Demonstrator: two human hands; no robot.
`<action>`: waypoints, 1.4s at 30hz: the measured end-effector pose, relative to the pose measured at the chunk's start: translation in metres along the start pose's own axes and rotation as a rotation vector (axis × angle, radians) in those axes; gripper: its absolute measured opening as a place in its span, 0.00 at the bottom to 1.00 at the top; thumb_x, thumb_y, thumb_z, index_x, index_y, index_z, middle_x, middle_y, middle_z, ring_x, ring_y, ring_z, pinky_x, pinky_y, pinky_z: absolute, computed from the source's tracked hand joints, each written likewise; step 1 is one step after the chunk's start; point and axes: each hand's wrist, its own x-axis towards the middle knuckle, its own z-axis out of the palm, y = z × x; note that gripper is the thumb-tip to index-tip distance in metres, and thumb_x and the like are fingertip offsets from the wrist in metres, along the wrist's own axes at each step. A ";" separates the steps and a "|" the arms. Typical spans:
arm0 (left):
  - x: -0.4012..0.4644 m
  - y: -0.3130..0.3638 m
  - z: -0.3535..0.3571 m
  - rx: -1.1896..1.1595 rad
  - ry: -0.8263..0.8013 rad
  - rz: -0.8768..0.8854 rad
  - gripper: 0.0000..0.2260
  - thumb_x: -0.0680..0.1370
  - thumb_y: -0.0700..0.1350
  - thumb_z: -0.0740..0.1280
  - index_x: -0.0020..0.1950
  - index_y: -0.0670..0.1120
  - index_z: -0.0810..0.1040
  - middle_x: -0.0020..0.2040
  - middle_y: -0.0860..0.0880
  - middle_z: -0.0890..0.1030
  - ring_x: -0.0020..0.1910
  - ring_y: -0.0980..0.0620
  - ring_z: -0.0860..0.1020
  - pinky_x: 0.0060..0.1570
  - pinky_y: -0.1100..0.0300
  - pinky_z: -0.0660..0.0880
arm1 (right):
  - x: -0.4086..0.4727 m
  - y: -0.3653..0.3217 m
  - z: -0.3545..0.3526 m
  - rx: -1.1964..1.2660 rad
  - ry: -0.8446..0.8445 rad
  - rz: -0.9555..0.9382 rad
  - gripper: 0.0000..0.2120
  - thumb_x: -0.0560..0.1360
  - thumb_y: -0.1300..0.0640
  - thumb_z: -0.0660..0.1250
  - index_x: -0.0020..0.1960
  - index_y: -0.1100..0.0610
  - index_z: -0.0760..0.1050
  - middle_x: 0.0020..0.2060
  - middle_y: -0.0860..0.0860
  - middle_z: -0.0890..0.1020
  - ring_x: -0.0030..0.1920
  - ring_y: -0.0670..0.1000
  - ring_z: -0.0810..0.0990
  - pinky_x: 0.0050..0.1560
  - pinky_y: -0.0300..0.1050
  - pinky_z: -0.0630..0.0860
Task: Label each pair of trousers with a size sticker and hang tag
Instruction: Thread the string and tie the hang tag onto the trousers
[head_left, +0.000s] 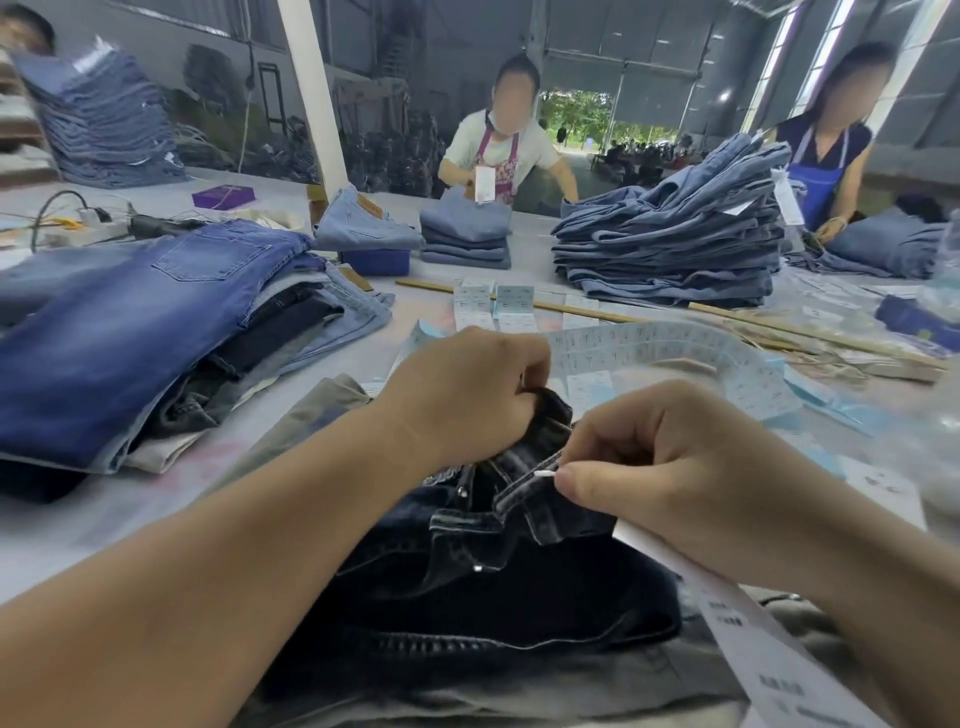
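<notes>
A worker's left hand (470, 400) bunches the waistband of dark denim trousers (467, 577) lying on the table (78, 540) directly beneath both hands, while the right hand (670, 467) pinches a white tag fastener (545, 474) at a belt loop (524, 486) — the loop running crosswise between the two hands, nearer the right. A long hang tag (748, 634) trails under the right wrist; a size sticker strip (675, 353) curls just beyond the hands.

A high grey shed is seen, with a white pillar (311, 93) at eleven o'clock, an open doorway (602, 122) onto green trees at twelve, tall bright windows (810, 57) at one, and a wide pale table (530, 234) spread beneath.
</notes>
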 end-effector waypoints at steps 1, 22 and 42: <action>0.000 0.000 0.002 -0.032 -0.007 -0.011 0.05 0.76 0.43 0.66 0.47 0.53 0.72 0.36 0.56 0.75 0.38 0.52 0.75 0.40 0.56 0.75 | 0.000 0.002 0.001 -0.027 0.017 0.016 0.09 0.73 0.53 0.69 0.34 0.53 0.80 0.21 0.43 0.70 0.23 0.41 0.66 0.26 0.36 0.64; -0.024 0.020 -0.032 -0.194 -0.421 -0.144 0.07 0.67 0.53 0.67 0.37 0.50 0.78 0.27 0.56 0.75 0.25 0.61 0.70 0.28 0.64 0.68 | -0.005 0.010 0.008 -0.071 0.091 -0.017 0.08 0.73 0.53 0.68 0.35 0.52 0.80 0.22 0.44 0.72 0.24 0.42 0.67 0.26 0.36 0.64; -0.040 0.000 -0.024 -0.493 -0.322 -0.059 0.09 0.78 0.44 0.69 0.41 0.56 0.83 0.24 0.60 0.73 0.23 0.62 0.67 0.26 0.74 0.62 | -0.005 0.006 0.032 -0.288 0.343 -0.087 0.07 0.75 0.52 0.66 0.39 0.51 0.79 0.24 0.48 0.74 0.27 0.48 0.73 0.27 0.51 0.72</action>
